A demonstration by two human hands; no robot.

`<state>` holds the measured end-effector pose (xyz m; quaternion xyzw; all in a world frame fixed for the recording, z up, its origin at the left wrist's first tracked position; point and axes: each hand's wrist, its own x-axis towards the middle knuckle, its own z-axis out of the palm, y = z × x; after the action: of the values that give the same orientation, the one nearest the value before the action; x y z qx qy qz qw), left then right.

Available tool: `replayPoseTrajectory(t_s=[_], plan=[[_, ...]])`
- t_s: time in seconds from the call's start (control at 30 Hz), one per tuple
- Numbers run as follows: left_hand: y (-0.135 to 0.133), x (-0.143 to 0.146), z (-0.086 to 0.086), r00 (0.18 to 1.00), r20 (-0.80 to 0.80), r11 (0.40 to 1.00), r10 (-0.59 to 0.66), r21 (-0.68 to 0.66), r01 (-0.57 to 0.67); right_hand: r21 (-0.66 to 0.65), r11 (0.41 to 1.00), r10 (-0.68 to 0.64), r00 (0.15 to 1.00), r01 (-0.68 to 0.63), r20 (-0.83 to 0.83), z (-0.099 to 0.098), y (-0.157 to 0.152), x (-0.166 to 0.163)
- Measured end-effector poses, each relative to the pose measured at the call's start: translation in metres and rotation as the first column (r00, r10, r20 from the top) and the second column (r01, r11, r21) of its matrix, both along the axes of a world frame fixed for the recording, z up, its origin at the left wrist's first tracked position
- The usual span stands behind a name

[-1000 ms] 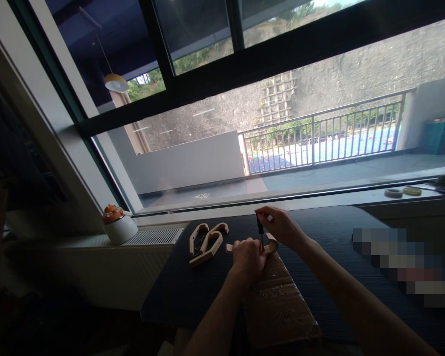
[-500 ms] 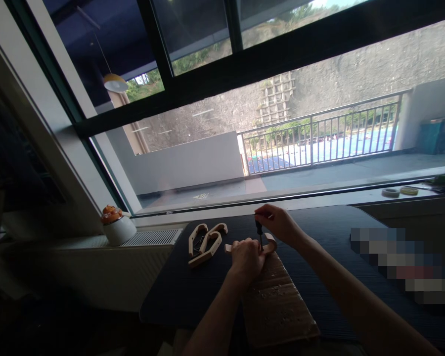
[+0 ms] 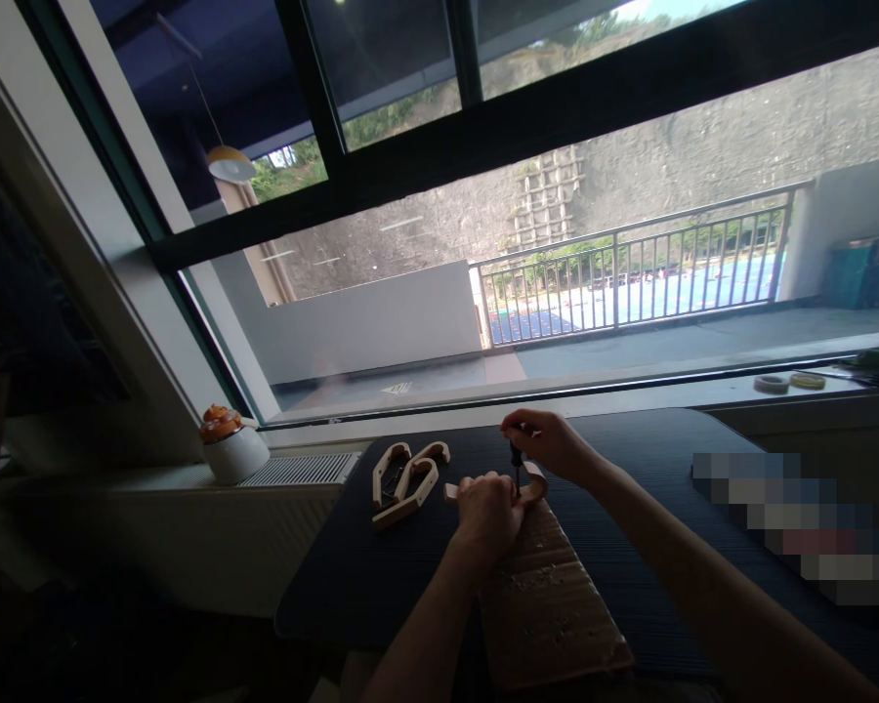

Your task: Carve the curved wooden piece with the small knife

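Observation:
My left hand (image 3: 489, 508) is closed over a curved wooden hook (image 3: 536, 482), pressing it against the far end of a cardboard piece (image 3: 557, 605). The hook's rounded end shows to the right of the hand and its other end pokes out on the left. Pinched in the fingers of my right hand (image 3: 546, 436) is a screwdriver (image 3: 517, 464) with a dark handle, held upright. Its shaft points down at the hook beside my left fingers; the tip is hidden. Several similar wooden hooks (image 3: 408, 503) lie to the left, around some small dark pieces.
The dark table (image 3: 358, 586) stands against a window sill. A white pot with an orange top (image 3: 235, 454) sits on the radiator (image 3: 300, 471) at left. Two tape rolls (image 3: 772, 384) rest on the sill at right. A pixelated patch covers the table's right side.
My right hand and the screwdriver have shifted slightly, the hand a little lower. My left hand stays on the wooden hook.

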<state>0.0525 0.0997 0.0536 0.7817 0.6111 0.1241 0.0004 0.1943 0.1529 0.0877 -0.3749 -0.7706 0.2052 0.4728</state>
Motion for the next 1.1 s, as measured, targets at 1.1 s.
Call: replayPoseTrajectory(t_s=[1.1], plan=[[-0.001, -0.002, 0.0, 0.999, 0.008, 1.0, -0.031, 0.005, 0.031, 0.035, 0.997, -0.076, 0.994, 0.074, 0.076, 0.006, -0.003, -0.006]])
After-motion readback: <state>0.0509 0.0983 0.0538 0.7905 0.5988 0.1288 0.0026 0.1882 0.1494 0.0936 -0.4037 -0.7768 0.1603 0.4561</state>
